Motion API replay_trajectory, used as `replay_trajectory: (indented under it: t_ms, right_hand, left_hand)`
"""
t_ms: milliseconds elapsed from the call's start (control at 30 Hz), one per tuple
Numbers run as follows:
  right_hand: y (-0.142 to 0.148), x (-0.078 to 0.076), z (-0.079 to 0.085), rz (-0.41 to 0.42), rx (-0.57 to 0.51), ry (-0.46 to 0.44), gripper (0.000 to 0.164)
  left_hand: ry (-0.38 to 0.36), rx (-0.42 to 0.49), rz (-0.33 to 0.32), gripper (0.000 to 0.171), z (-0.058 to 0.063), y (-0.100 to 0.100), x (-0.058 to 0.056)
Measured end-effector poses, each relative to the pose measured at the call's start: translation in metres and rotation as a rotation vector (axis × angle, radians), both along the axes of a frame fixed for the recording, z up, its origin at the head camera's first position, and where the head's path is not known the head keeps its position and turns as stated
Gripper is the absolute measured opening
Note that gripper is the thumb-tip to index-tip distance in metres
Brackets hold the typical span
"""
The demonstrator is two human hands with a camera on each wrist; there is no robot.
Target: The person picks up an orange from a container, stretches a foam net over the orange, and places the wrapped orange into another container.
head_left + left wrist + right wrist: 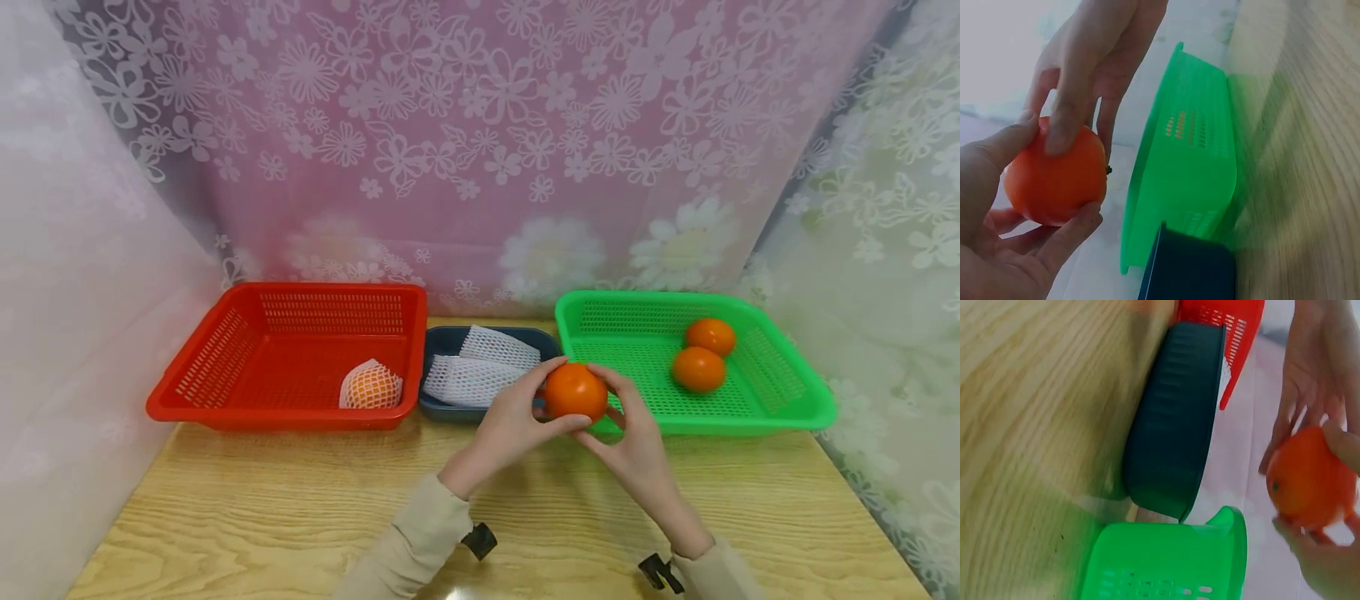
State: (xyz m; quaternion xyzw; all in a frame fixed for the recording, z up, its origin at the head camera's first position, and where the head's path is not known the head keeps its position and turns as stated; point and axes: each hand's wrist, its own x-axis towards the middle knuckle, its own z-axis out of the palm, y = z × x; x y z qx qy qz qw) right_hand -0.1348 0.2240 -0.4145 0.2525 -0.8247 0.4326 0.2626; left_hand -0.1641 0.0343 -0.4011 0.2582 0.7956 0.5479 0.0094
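The glossy round orange fruit (575, 392) sits between my half-curled left hand (516, 418) and right hand (637, 442), gripped from opposite sides, presumably to steady it.

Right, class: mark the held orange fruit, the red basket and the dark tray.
Held orange fruit (576, 393): head view, middle of its skin.
Red basket (277, 416): head view, front rim.
Dark tray (1169, 419): right wrist view, outer side wall.
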Motion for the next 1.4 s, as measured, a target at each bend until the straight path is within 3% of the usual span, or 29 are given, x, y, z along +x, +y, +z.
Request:
replay_trajectory:
  t_ms: [133,267,467,767,1067,1400]
  right_hand:
    - [-0.001,-0.001,0.0,0.133,-0.011,-0.024,0.089]
    - [-0.003,0.002,-0.004,0.22,-0.033,-0.136,0.078]
    - [-0.012,0.002,-0.015,0.239,-0.015,-0.251,0.065]
    - [-0.029,0.003,-0.029,0.284,0.067,-0.387,0.062]
    - [-0.046,0.002,-0.041,0.355,0.107,-0.487,0.058]
    - [-0.05,0.002,-0.046,0.355,0.15,-0.529,0.058]
  left_hand:
    - [-0.022,0.009,-0.023,0.076,-0.001,-0.017,-0.002]
    - [0.007,-0.041,-0.038,0.078,-0.005,-0.033,0.0]
    - [0.101,-0.173,-0.045,0.081,-0.014,-0.053,0.006]
    - [-0.042,-0.231,-0.074,0.08,-0.03,-0.073,0.017]
    - [-0.003,-0.379,-0.068,0.075,-0.045,-0.087,0.022]
    - [-0.016,-0.419,-0.076,0.076,-0.048,-0.091,0.023]
